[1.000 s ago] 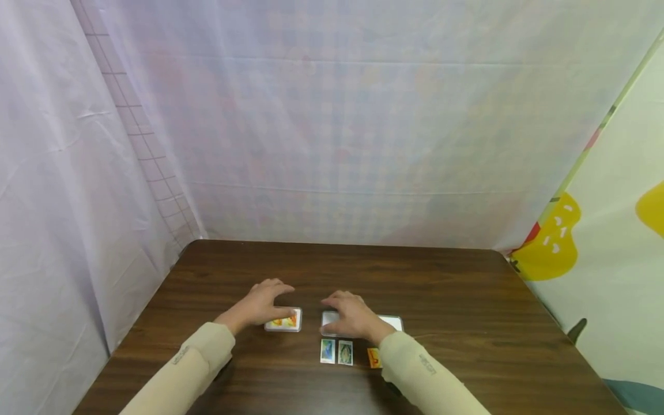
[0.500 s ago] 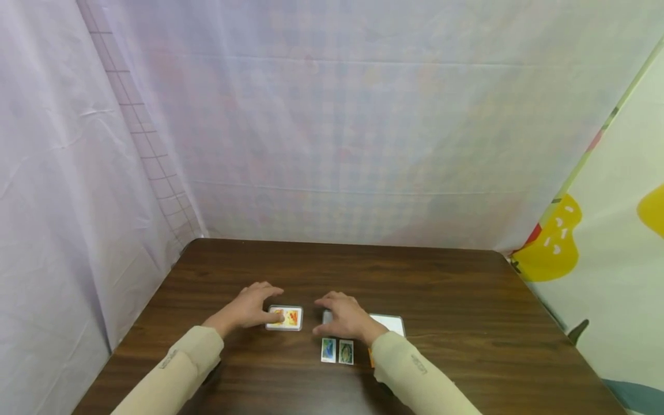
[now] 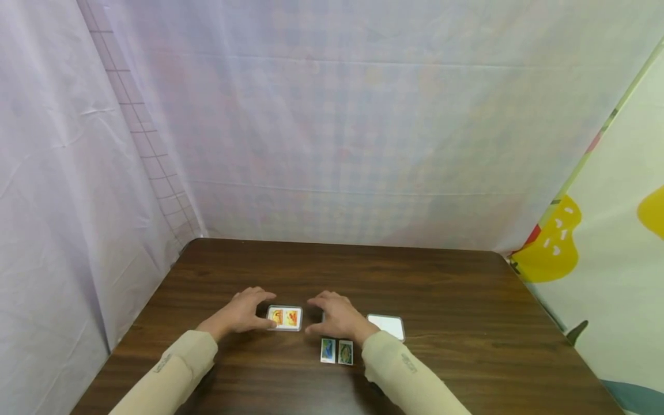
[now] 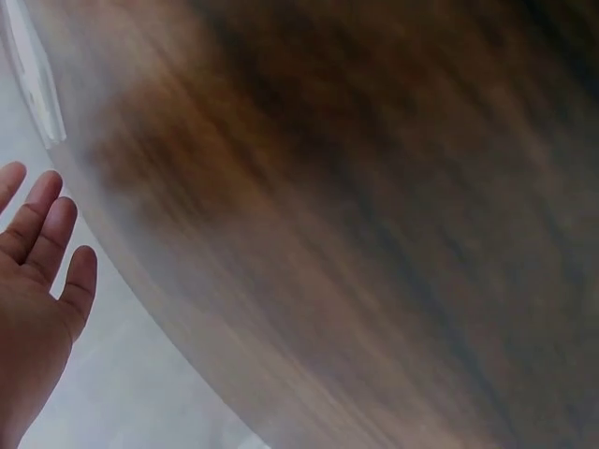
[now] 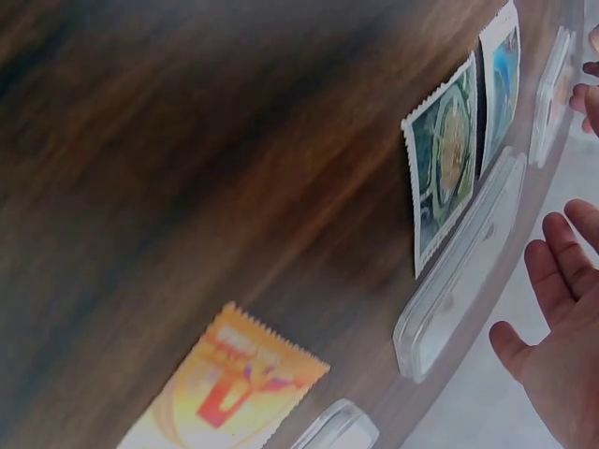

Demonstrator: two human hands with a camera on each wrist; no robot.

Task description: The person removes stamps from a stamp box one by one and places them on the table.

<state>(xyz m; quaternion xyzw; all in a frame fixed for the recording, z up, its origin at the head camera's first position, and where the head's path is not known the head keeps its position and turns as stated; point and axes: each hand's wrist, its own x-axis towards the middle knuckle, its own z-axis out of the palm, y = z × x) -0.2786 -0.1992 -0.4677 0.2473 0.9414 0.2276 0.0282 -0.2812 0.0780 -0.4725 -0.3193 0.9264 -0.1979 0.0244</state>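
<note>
My left hand (image 3: 240,312) is beside a small clear case (image 3: 299,328) holding two orange stamps (image 3: 291,317). Its fingers are loosely spread, and the thumb tip overlaps the case's left edge in the head view. In the left wrist view a gap separates the fingers from the case (image 4: 37,79). Relaxed and holding nothing, my right hand (image 3: 338,316) hovers over a second clear case (image 5: 463,267), mostly hidden from the head camera. A blue stamp (image 3: 328,350) and a green stamp (image 3: 346,352) lie side by side just in front of it.
Right of my right hand lies another clear case with a white inside (image 3: 388,326). An orange stamp (image 5: 229,379) shows in the right wrist view; the right sleeve hides it from above. The dark wood table (image 3: 441,288) ends at pale curtains (image 3: 337,144).
Both hands have drifted left. The left hand has uncovered more of the two orange stamps in their case. The right sleeve now covers the loose orange stamp. The cases and stamps look unmoved.
</note>
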